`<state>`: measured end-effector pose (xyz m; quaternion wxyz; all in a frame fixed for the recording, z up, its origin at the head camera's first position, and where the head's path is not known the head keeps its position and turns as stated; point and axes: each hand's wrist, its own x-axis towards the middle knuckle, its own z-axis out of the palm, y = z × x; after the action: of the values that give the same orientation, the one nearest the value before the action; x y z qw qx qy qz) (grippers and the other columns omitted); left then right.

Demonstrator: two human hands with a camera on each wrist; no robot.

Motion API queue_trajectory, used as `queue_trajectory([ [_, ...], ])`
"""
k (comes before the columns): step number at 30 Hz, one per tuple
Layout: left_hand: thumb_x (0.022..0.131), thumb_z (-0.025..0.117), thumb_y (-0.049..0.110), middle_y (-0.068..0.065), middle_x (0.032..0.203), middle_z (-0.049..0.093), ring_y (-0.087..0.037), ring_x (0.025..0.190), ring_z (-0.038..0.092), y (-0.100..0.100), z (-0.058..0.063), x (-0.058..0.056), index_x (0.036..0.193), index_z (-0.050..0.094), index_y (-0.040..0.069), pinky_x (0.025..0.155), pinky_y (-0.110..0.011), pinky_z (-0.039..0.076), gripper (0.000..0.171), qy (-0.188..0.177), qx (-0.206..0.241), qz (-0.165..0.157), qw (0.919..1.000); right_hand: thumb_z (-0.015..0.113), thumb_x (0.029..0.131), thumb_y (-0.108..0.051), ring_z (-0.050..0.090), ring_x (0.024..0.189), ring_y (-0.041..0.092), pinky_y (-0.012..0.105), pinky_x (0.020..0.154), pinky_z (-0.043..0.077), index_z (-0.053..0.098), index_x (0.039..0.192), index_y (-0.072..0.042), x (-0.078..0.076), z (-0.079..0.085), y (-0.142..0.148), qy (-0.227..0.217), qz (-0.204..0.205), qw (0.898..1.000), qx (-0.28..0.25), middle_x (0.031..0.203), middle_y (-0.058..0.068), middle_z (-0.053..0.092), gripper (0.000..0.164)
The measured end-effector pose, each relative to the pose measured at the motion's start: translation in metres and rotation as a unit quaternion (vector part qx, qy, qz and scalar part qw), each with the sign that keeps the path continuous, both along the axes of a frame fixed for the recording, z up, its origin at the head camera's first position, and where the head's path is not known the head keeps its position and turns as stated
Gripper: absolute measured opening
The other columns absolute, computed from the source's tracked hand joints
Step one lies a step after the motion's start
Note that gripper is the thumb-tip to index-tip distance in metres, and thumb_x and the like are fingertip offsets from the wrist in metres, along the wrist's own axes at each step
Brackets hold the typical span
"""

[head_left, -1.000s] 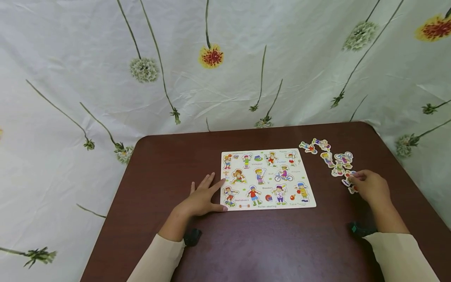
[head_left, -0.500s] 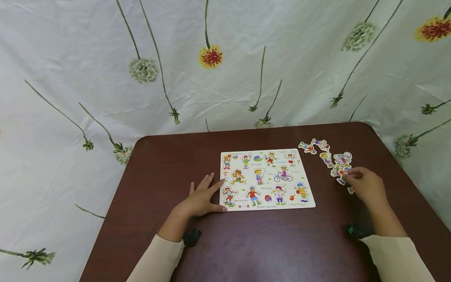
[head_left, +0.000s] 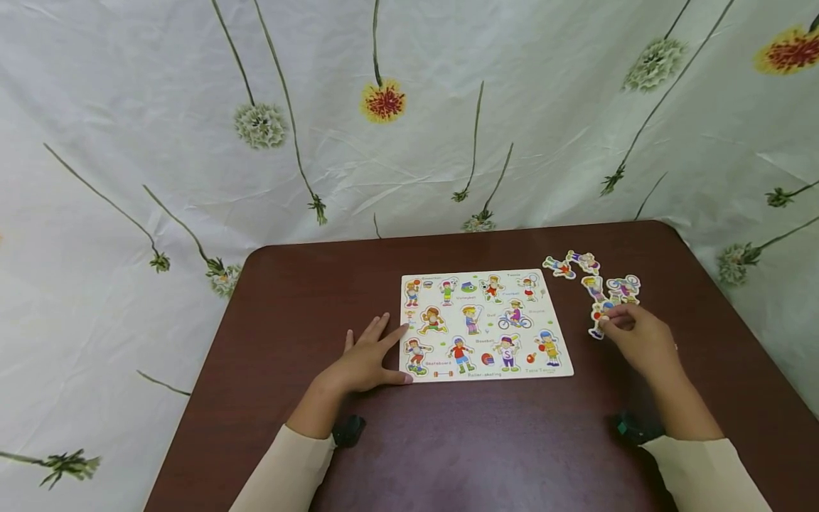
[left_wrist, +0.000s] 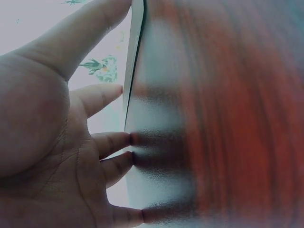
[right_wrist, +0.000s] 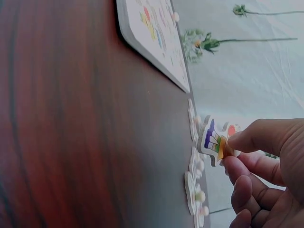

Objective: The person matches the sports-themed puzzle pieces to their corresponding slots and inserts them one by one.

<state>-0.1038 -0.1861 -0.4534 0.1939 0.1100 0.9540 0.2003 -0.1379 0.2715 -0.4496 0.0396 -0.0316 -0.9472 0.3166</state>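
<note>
My left hand point(head_left: 365, 359) rests at the left edge of a white puzzle board point(head_left: 454, 328) printed with children playing sports. Its fingers are spread, and in the left wrist view the thumb and index finger touch the board's edge point(left_wrist: 134, 47). My right hand point(head_left: 643, 345) pinches a flat puzzle piece point(head_left: 598, 313) between thumb and fingers, just above the table. Seen from the right wrist, this puzzle piece point(right_wrist: 213, 142) is a child figure with a red round shape, held tilted; the fingertips cover part of it.
More puzzle pieces point(head_left: 624, 287) lie loosely grouped right of the board, some touching. Two puzzle pieces point(head_left: 584, 262) are nearer the table's far edge. Small knobs point(right_wrist: 200, 196) stick up from the pieces. A flowered cloth point(head_left: 435, 171) hangs behind the dark brown table point(head_left: 307, 299).
My right hand has moved left toward the board, carrying the pinched puzzle piece away from its place at the near end of the group. The left hand and board have stayed put.
</note>
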Motion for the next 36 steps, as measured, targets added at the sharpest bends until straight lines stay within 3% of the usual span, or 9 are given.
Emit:
queue_trajectory([
  [11, 0.078, 0.074, 0.055, -0.011, 0.165, 0.007, -0.028, 0.153, 0.002, -0.001, -0.001, 0.001, 0.154, 0.025, 0.032, 0.115, -0.067, -0.005, 0.094, 0.000, 0.003, 0.000, 1.0000, 0.067, 0.091, -0.023, 0.055, 0.070, 0.013, 0.024, 0.056, 0.042, 0.065, 0.103, -0.003, 0.006, -0.005, -0.019, 0.006, 0.039, 0.999, -0.021, 0.086, 0.013, 0.069, 0.023],
  [21, 0.078, 0.074, 0.054, -0.011, 0.165, 0.007, -0.029, 0.153, 0.003, 0.001, 0.002, 0.001, 0.154, 0.027, 0.031, 0.115, -0.067, -0.006, 0.092, 0.001, 0.009, 0.001, 1.0000, 0.068, 0.089, -0.016, 0.053, 0.067, 0.011, 0.024, 0.057, 0.041, 0.065, 0.095, -0.009, 0.013, -0.006, -0.038, -0.004, 0.085, 0.996, -0.021, 0.084, 0.008, 0.068, 0.011],
  [28, 0.078, 0.074, 0.055, -0.010, 0.165, 0.007, -0.028, 0.153, 0.003, 0.000, 0.001, 0.000, 0.154, 0.025, 0.031, 0.116, -0.067, -0.005, 0.094, -0.002, 0.005, 0.001, 1.0000, 0.070, 0.087, -0.015, 0.051, 0.065, 0.006, 0.022, 0.057, 0.041, 0.066, 0.089, -0.013, 0.018, -0.008, -0.046, 0.014, 0.121, 0.992, -0.014, 0.078, 0.002, 0.066, 0.005],
  [36, 0.078, 0.074, 0.055, -0.010, 0.165, 0.007, -0.028, 0.153, 0.003, 0.000, 0.001, 0.000, 0.154, 0.025, 0.031, 0.115, -0.067, -0.005, 0.093, -0.004, 0.005, 0.001, 1.0000, 0.070, 0.087, -0.012, 0.049, 0.066, 0.009, 0.022, 0.055, 0.041, 0.066, 0.087, -0.012, 0.019, -0.008, -0.051, -0.003, 0.148, 0.989, -0.013, 0.078, 0.002, 0.063, 0.004],
])
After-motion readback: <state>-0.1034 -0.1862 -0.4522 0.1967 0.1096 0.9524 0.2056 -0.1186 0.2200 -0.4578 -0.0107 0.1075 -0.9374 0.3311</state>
